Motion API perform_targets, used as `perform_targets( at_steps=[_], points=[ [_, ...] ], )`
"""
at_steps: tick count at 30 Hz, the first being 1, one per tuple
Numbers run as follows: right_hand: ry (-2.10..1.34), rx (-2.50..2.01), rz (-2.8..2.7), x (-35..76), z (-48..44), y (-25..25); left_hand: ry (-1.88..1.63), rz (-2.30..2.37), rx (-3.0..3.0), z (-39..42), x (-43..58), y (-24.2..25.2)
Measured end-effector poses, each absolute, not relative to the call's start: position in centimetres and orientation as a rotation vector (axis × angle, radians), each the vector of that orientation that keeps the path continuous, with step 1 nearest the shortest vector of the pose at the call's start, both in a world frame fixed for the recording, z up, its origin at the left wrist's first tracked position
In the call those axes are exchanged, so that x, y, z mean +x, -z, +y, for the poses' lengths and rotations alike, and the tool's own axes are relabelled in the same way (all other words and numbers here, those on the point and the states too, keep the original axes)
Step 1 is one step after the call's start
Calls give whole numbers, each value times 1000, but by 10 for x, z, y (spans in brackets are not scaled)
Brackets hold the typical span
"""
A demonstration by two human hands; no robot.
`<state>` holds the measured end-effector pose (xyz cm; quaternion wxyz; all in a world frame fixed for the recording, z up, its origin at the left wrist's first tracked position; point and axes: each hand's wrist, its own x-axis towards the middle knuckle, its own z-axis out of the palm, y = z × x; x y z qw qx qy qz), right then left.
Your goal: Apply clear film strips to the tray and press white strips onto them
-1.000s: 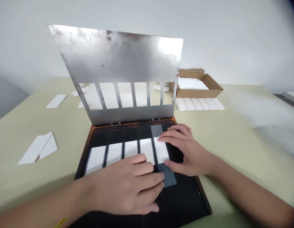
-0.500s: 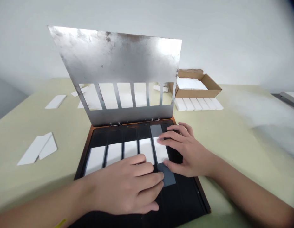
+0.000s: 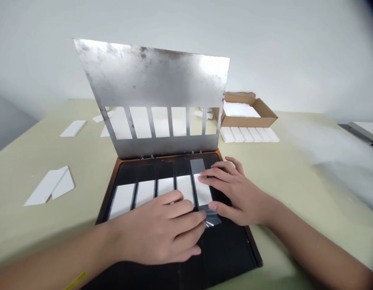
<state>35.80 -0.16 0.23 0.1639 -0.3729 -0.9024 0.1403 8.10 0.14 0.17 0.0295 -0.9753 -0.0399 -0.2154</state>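
Note:
My left hand lies flat across the lower ends of several white strips, which sit in separate lanes of a black tray with a copper-coloured rim. My right hand rests its fingertips on the rightmost white strip, and its thumb lies beside a crinkled, shiny grey film. More grey film shows above that strip. A scratched metal stencil plate with slots stands raised on hinges at the tray's far edge. Neither hand grips anything that I can see.
The tray sits on a pale green table. Beyond the plate stands an open cardboard box of white strips, with a row of white strips before it. Loose white strips lie on the left. A pale flat object shows at the right edge.
The grey film under my right thumb now looks crinkled and shiny instead of flat. Both hands have shifted slightly, and the view has tilted a little.

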Motion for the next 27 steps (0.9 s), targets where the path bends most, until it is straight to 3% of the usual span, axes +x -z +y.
perform_targets(
  at_steps=[10,18,27],
  points=[
    [-334,-1048,-2571,355,-1,1,750,-409,-2905,4,79,-4],
    [-349,-1067,-2572,354,-3,-1,735,166,-3053,-1,80,-4],
    [-413,-1058,-2547,357,0,0,699,-133,-3055,-3,82,0]
  ],
)
